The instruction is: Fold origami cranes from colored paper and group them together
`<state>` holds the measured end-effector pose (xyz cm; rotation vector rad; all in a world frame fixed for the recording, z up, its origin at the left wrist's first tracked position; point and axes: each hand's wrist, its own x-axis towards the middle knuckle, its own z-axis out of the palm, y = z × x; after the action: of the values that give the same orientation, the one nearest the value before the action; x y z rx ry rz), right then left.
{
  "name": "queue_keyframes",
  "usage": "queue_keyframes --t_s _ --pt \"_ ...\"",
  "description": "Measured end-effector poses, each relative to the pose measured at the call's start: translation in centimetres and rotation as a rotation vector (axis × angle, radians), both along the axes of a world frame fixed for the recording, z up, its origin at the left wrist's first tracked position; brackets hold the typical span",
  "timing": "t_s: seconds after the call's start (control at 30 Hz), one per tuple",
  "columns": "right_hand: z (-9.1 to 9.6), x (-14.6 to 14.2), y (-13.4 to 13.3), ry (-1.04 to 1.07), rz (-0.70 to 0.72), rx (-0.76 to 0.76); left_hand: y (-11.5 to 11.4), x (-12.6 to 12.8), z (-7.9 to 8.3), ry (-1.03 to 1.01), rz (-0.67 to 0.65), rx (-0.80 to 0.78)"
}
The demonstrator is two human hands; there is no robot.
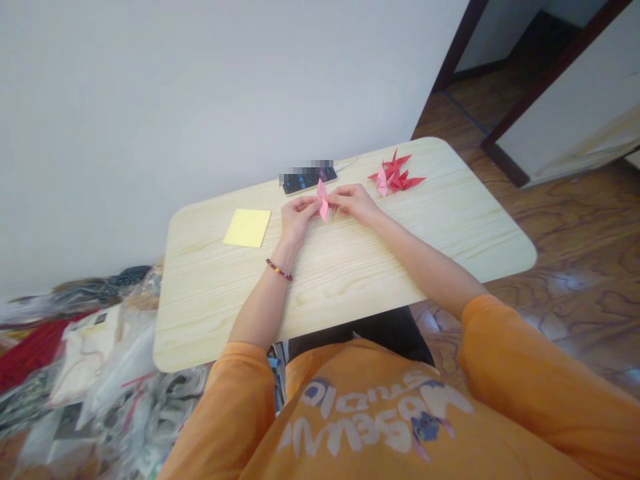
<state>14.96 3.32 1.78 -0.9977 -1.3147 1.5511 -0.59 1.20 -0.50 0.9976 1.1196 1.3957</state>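
You have the pink folded paper (323,203) in front of you, raised a little over the middle of the desk (350,273), just before the phone (311,181). Your left hand (299,215) is nearly closed, with thumb and finger pinching the left edge of this paper. Your right hand (354,201) is also nearly closed, and its fingertips meet the right side; how firmly they grip, I cannot tell. The step in hand looks to be shaping the small points of the paper, as it has already a narrow, pointed form. I judge that the next move calls for a light pinch: the left hand should keep the paper steady while the right one works a fold, without crushing it. The red folded pieces (401,180) lie apart, to the right, and the yellow paper (247,228) lies to the left.
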Motion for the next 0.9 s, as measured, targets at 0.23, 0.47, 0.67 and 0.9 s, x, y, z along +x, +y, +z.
queue_keyframes --t_s 0.23,0.47,0.67,0.9 --pt "-0.5 0.1 0.2 -0.005 0.009 0.058 -0.2 0.2 0.4 -0.086 -0.072 -0.064" --pt "0.1 0.1 0.0 0.056 0.028 0.052 -0.3 -0.3 1.1 -0.204 -0.146 -0.151" --pt "0.0 -0.3 -0.3 0.072 0.025 0.054 -0.4 -0.4 1.4 -0.231 -0.184 -0.159" --pt "0.8 -0.4 -0.7 0.023 -0.022 0.03 -0.5 -0.2 1.3 -0.206 -0.187 -0.153"
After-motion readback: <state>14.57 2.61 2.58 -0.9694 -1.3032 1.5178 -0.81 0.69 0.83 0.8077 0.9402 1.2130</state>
